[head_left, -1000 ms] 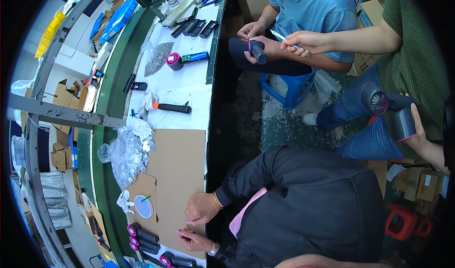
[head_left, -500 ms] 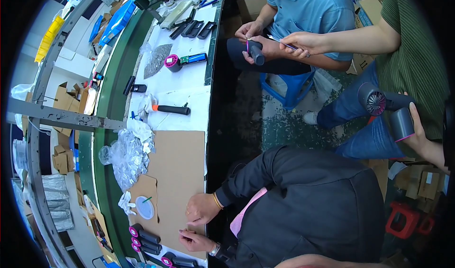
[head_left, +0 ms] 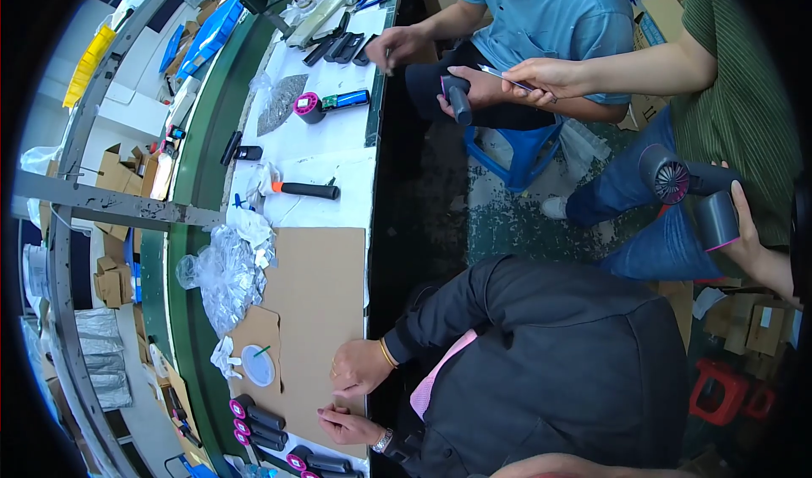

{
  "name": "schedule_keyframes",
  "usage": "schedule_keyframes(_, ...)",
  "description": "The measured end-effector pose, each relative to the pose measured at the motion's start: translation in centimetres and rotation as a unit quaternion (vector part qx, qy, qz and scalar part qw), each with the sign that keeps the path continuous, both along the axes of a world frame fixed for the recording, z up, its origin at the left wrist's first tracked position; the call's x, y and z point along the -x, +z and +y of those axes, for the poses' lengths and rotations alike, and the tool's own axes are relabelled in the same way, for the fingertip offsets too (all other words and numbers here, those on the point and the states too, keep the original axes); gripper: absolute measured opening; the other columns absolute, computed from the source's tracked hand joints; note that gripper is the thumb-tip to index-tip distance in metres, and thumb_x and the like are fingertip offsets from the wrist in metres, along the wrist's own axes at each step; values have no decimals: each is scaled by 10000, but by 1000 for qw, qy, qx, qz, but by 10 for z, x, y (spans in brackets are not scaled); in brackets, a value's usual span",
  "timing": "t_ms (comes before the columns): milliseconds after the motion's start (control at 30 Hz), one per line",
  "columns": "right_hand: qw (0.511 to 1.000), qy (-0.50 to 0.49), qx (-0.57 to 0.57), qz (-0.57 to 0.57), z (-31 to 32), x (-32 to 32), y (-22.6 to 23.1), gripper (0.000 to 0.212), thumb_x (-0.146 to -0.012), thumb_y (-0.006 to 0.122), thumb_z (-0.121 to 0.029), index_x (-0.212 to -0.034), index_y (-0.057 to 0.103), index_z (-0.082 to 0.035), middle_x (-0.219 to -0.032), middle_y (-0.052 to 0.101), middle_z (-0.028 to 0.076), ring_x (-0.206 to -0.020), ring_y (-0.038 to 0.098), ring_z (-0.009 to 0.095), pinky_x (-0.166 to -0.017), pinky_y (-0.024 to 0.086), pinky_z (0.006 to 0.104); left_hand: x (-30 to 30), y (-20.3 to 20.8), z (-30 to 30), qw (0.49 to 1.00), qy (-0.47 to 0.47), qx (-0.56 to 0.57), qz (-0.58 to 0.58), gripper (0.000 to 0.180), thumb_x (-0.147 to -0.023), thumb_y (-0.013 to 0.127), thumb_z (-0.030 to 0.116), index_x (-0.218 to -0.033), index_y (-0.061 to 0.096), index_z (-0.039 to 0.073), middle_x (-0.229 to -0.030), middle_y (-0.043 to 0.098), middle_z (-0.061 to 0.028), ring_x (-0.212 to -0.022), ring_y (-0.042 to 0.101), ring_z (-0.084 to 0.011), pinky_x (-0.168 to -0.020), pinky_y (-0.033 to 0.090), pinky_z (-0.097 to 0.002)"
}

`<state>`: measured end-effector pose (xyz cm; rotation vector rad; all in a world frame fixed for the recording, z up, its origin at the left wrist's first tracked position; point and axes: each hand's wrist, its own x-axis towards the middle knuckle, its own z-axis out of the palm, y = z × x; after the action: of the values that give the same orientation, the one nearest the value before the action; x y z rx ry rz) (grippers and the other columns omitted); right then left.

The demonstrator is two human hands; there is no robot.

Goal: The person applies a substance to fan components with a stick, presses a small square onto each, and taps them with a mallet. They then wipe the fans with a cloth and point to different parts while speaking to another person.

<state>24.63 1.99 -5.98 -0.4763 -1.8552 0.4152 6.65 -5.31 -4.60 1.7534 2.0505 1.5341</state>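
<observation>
My right hand (head_left: 361, 368), below a black sleeve and a gold bracelet, rests curled over the brown cardboard sheet (head_left: 317, 292) near the table's right edge. Just below it lies my left hand (head_left: 348, 426), with a watch at the wrist and its fingers curled in. Nothing shows in either hand, and they are slightly apart. Left of them, a translucent round lid (head_left: 258, 366) with a green stick sits on a smaller cardboard piece. Nearest my left hand at the bottom are several dark cylinders with pink ends (head_left: 264, 416), like hair dryer handles.
A co-worker in blue holds a grey hair dryer (head_left: 458, 99). Another in green holds a thin tool (head_left: 506, 78) and a larger dryer (head_left: 672, 178). Crumpled clear plastic (head_left: 228, 279), an orange-collared black-handled tool (head_left: 306, 191) and black casings (head_left: 345, 48) lie along the table.
The blue-shirted co-worker's one hand has left the dryer and moved left to the table edge by the black casings. My hands stay nearly where they were.
</observation>
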Motion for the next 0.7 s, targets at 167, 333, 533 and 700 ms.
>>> schedule_keyframes(167,1000,0,16,-12,-2,-2,2,295,-917,676,-188,-666,636,-40,-677,647,127,-675,664,318,-635,518,437,-3,4,-1,1000,15,21,3,386,-1139,517,245,-874,598,-24,-708,507,-25,-624,439,-137,-561,373,-305)
schedule_keyframes(333,1000,5,20,-18,-2,-3,4,292,-905,683,-181,-659,629,-35,-671,644,125,-670,664,320,-632,519,440,-1,2,-1,1000,8,18,5,381,-1132,531,248,-875,607,-22,-706,517,-27,-613,439,-136,-554,367,-308)
schedule_keyframes(533,1000,2,5,-11,0,1,2,296,-910,686,-188,-659,614,-48,-660,622,112,-656,655,313,-614,510,441,-3,4,-2,1000,2,13,16,371,-1127,546,258,-892,625,-18,-714,527,-25,-611,440,-128,-549,360,-304)
schedule_keyframes(700,1000,-4,-14,-2,1,1,-1,300,-924,690,-198,-670,591,-72,-650,585,89,-635,638,303,-587,493,436,-8,6,-1,1000,8,12,14,384,-1129,528,227,-847,590,-25,-691,513,-35,-602,445,-142,-545,364,-319)
